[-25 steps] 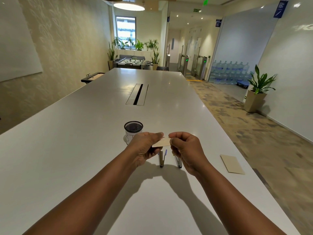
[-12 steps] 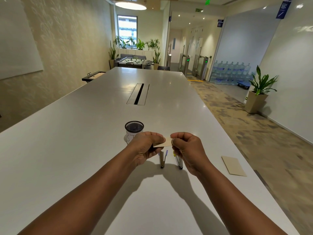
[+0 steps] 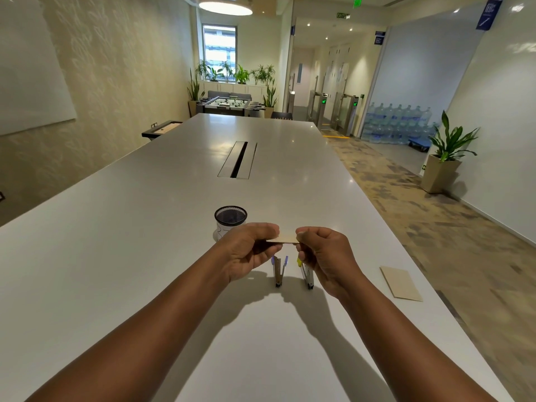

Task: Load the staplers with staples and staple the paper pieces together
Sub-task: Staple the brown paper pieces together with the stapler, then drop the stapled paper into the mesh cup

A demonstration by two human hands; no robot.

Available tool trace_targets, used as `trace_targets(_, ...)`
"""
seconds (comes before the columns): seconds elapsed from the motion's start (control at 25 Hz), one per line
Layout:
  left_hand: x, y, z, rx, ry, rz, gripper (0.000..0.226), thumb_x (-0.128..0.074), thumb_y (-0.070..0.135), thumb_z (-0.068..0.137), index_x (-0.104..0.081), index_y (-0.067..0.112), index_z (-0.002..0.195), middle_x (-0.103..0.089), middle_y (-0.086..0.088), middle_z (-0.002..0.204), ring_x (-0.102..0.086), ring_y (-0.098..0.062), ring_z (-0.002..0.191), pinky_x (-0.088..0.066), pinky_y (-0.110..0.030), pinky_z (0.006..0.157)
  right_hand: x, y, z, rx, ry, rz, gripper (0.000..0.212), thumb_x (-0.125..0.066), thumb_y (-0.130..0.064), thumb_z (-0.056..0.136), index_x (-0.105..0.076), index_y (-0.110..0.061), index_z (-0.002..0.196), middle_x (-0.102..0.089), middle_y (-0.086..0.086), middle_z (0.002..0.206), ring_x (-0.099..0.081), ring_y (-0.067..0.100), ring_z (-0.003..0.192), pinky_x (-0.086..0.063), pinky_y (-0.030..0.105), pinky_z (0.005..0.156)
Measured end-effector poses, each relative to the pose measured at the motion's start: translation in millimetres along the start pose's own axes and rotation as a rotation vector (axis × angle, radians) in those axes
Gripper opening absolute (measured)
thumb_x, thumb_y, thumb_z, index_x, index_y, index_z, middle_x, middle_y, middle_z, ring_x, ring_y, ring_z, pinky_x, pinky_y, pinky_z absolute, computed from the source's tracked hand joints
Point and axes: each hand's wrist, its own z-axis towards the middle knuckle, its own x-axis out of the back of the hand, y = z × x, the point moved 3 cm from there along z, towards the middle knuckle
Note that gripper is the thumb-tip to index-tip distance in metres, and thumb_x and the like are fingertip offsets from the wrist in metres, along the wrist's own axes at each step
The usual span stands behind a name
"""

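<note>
Head view: a mesh cup (image 3: 230,220) is seen at 11 o'clock of the left hand (image 3: 249,250), whose curled fingers pinch the left end of a tan paper piece (image 3: 285,238). Two staplers (image 3: 279,269) are stood on the table (image 3: 116,242) beneath it. Its right end is pinched by the right hand (image 3: 324,256). More paper (image 3: 401,282) is laid at 3 o'clock.

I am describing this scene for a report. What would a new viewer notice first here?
First, the left hand and right hand at the centre, pinching a beige paper piece between them above the white table. Beneath it lie two staplers, a black mesh cup stands behind, and more beige paper lies to the right.
</note>
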Motion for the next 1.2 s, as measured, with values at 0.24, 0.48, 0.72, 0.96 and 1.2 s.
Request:
trace_targets(0.24, 13, -5, 5, -0.047, -0.038, 0.035, 0.024, -0.069, -0.014, 0.083, -0.072, 0.001, 0.103, -0.078, -0.017, 0.088, -0.077, -0.023, 0.074, -0.06, -0.024, 0.061, 2, 4, 3, 0.005, 0.012, -0.052, 0.013, -0.069, 0.0, 0.087, -0.076, -0.004, 0.096, -0.073, 0.01, 0.073, -0.066, 0.018, 0.064, -0.058, 0.029, 0.067)
trace_targets(0.48, 25, -15, 18, -0.214, -0.009, 0.189, 0.033, -0.065, -0.021, 0.083, -0.068, 0.005, 0.103, -0.065, -0.013, 0.096, -0.069, -0.023, 0.084, -0.061, -0.029, 0.071, 4, 6, 9, 0.108, 0.034, -0.324, 0.031, -0.072, -0.004, 0.086, -0.064, -0.024, 0.109, -0.076, 0.004, 0.08, -0.072, 0.013, 0.069, -0.056, 0.029, 0.062)
trace_targets(0.72, 46, -38, 44, -0.374, 0.153, 0.45, 0.029, -0.074, -0.008, 0.079, -0.06, 0.012, 0.095, -0.071, -0.014, 0.085, -0.068, -0.023, 0.078, -0.063, -0.038, 0.072, 0, 19, 26, 0.288, 0.088, -0.64, 0.021, -0.072, -0.007, 0.085, -0.072, -0.029, 0.084, -0.075, -0.006, 0.076, -0.071, 0.01, 0.073, -0.057, 0.032, 0.073)
trace_targets(0.96, 79, -58, 70, -0.53, 0.272, 1.293, 0.028, -0.053, 0.007, 0.09, -0.068, 0.026, 0.077, -0.059, 0.008, 0.078, -0.059, -0.02, 0.078, -0.042, -0.029, 0.064, -20, 15, 53, 0.444, 0.048, -0.811, 0.028, -0.064, -0.005, 0.089, -0.074, -0.031, 0.086, -0.072, -0.018, 0.073, -0.067, -0.002, 0.072, -0.052, 0.023, 0.069)
trace_targets(1.2, 104, -54, 94, -0.591, 0.252, 1.662, 0.022, -0.043, 0.009, 0.089, -0.036, 0.016, 0.069, -0.038, -0.001, 0.079, -0.043, -0.027, 0.076, -0.027, -0.035, 0.059, -76, -4, 95, 0.671, -0.037, -0.944, 0.024, -0.061, -0.005, 0.09, -0.079, -0.019, 0.094, -0.072, -0.007, 0.078, -0.064, 0.014, 0.07, -0.051, 0.028, 0.066)
